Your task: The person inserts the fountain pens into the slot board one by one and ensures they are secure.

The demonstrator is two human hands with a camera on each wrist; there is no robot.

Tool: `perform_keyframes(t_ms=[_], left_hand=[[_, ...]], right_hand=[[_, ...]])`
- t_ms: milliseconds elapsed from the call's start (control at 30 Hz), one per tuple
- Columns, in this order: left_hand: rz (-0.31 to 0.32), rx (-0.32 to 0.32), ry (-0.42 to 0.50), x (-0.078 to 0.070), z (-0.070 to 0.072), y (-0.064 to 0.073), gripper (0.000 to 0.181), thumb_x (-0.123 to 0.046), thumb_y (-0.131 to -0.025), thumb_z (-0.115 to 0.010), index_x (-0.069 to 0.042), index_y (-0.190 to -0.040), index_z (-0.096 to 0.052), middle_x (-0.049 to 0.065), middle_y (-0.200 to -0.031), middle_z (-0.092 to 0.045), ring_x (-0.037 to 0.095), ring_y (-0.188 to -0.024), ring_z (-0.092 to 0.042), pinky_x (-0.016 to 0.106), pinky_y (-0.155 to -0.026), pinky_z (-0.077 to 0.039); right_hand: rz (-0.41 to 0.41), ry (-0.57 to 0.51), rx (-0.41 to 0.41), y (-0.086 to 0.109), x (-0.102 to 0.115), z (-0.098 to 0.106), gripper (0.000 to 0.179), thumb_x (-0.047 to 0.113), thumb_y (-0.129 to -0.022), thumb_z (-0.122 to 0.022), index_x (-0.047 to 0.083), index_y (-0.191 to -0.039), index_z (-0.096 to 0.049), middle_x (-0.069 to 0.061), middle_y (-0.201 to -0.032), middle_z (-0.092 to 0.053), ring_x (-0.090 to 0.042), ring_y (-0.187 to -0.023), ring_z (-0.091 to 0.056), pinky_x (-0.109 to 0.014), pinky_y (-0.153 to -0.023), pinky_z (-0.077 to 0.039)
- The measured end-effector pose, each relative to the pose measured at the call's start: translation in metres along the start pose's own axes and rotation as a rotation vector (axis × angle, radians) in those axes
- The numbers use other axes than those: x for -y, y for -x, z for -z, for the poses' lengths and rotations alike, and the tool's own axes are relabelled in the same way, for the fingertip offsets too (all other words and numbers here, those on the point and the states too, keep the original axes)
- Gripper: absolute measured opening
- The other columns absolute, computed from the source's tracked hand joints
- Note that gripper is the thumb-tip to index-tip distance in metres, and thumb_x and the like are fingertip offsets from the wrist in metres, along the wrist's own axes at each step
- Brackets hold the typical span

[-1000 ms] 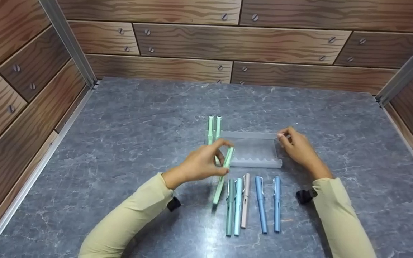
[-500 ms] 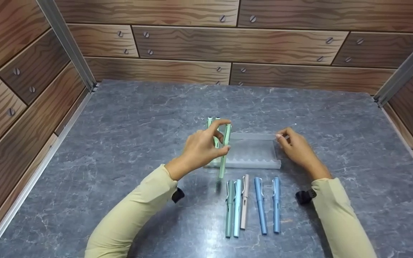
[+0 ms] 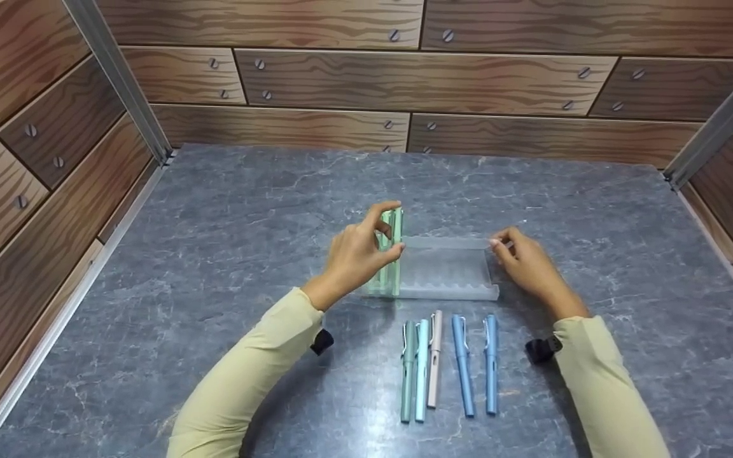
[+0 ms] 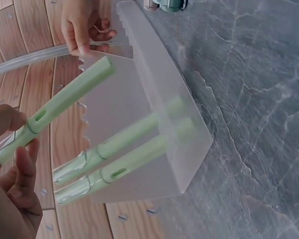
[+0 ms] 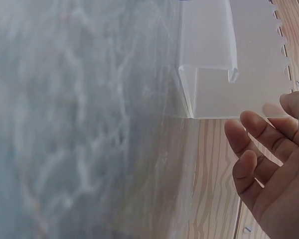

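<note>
My left hand [image 3: 355, 256] pinches a light green pen [image 4: 70, 97] between thumb and fingers, over the left part of a clear plastic pen rack [image 3: 446, 262]. In the left wrist view, two more light green pens [image 4: 127, 142] lie side by side in the rack, their clip ends past its notched edge. The head view shows them partly hidden by my left hand. At the rack's far right corner, my right hand [image 3: 525, 259] holds the edge between thumb and fingers; some fingertips show through the plastic in the right wrist view.
Loose pens lie in front of the rack: a dark green one [image 3: 408, 375], a light blue one [image 3: 422, 375], a greyish pink one [image 3: 434, 362] and two blue ones [image 3: 491, 369]. Wood-patterned walls [image 3: 328, 79] enclose the grey marbled table [image 3: 265, 197].
My left hand has carried the light green pen away from me, from in front of the rack to over its left part, and turned it more upright in view. My right hand stays at the corner.
</note>
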State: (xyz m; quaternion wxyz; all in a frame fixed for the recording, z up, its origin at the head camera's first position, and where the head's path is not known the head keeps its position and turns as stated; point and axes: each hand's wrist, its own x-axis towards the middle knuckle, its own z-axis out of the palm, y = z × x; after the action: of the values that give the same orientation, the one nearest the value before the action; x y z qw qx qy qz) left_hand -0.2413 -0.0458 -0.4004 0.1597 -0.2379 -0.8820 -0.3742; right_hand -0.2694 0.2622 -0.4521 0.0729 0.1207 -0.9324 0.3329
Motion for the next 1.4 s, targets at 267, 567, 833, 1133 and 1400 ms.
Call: perform_keyframes(t_ms=[267, 567, 833, 1133, 1400], left_hand=[[0.014, -0.044, -0.079, 0.005, -0.007, -0.006, 0.055, -0.026, -0.087, -0.072, -0.021, -0.135, -0.048, -0.004, -0.089, -0.072, 0.003, -0.045, -0.039, 0.018, -0.042, -0.024], [-0.013, -0.105, -0.151, 0.013, -0.014, -0.007, 0.055, -0.027, -0.084, -0.075, -0.022, -0.132, -0.050, -0.004, -0.088, -0.073, 0.003, -0.045, -0.037, 0.017, -0.042, -0.023], [-0.038, -0.095, -0.170, 0.017, -0.019, -0.005, 0.053, -0.028, -0.084, -0.075, -0.020, -0.131, -0.052, -0.004, -0.089, -0.074, 0.004, -0.044, -0.036, 0.018, -0.042, -0.021], [0.004, -0.042, -0.174, 0.016, -0.022, -0.003, 0.054, -0.028, -0.083, -0.075, -0.022, -0.132, -0.052, -0.005, -0.089, -0.074, 0.006, -0.045, -0.040, 0.019, -0.042, -0.024], [-0.008, -0.015, -0.205, 0.014, -0.022, -0.002, 0.054, -0.031, -0.084, -0.074, -0.022, -0.132, -0.051, -0.005, -0.089, -0.074, 0.005, -0.043, -0.041, 0.018, -0.041, -0.022]], right_hand=[[0.012, 0.006, -0.012, 0.001, 0.001, 0.000, 0.021, 0.019, -0.100, -0.050, 0.000, -0.106, -0.057, -0.013, -0.085, -0.063, -0.003, -0.065, -0.051, -0.025, -0.063, -0.042], [0.007, 0.007, -0.012, 0.002, 0.000, 0.001, 0.021, 0.019, -0.100, -0.050, 0.000, -0.106, -0.057, -0.013, -0.085, -0.063, -0.001, -0.065, -0.050, -0.025, -0.064, -0.042], [0.005, 0.006, -0.013, 0.002, 0.002, 0.001, 0.020, 0.017, -0.100, -0.050, 0.000, -0.106, -0.057, -0.013, -0.084, -0.063, -0.005, -0.068, -0.051, -0.027, -0.066, -0.044], [-0.007, 0.005, -0.019, 0.003, 0.000, 0.000, 0.020, 0.018, -0.100, -0.050, 0.001, -0.106, -0.058, -0.013, -0.085, -0.064, -0.001, -0.066, -0.050, -0.026, -0.065, -0.044], [0.000, 0.000, -0.010, 0.002, 0.000, 0.001, 0.020, 0.018, -0.100, -0.050, 0.000, -0.106, -0.058, -0.013, -0.082, -0.062, -0.007, -0.066, -0.052, -0.023, -0.062, -0.042]])
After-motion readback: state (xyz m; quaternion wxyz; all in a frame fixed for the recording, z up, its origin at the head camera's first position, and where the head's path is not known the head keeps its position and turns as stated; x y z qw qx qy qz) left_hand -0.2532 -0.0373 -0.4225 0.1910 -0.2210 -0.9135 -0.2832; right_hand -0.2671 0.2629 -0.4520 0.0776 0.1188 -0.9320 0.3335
